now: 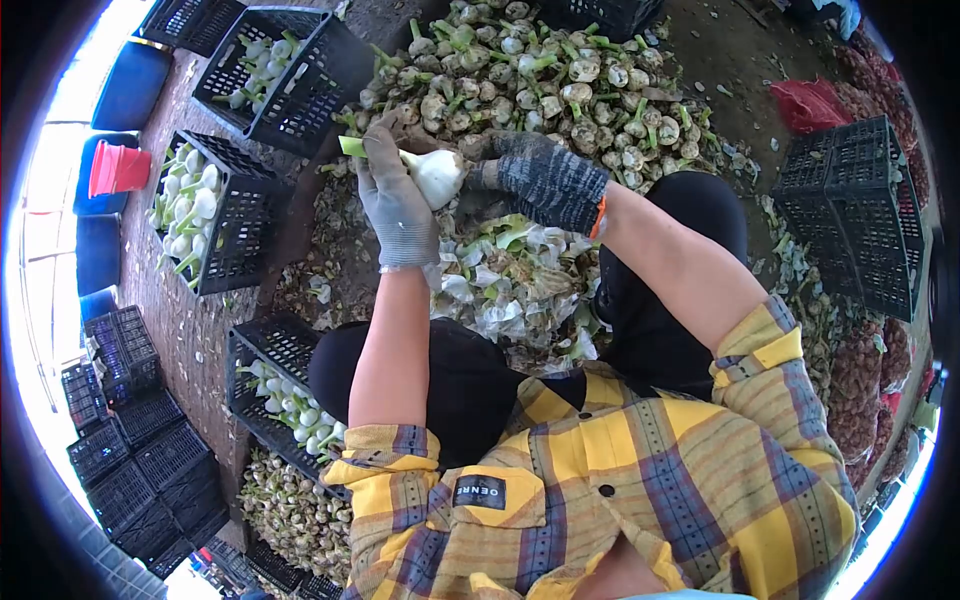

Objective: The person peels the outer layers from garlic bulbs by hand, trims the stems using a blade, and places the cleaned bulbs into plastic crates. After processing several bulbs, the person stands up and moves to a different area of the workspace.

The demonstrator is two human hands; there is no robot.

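My left hand (pixel 397 200), in a light grey work glove, is closed around the short stalk of a garlic bulb (pixel 438 178). The bulb is white and peeled, and its green cut stalk end sticks out to the left of the fingers. My right hand (pixel 545 178), in a dark knitted glove with an orange cuff edge, is at the bulb's root end. Its fingers are curled, and what they hold, if anything, is hidden. Below both hands lies a heap of peeled papery skins (pixel 520 285) between my legs.
A large pile of untrimmed garlic (pixel 560 85) lies ahead. Black crates of trimmed garlic stand left: one upper (pixel 290 95), one middle (pixel 245 225), one by my knee (pixel 275 345). Right are black crates (pixel 850 210) and red net sacks (pixel 855 395). A red bucket (pixel 120 168) is far left.
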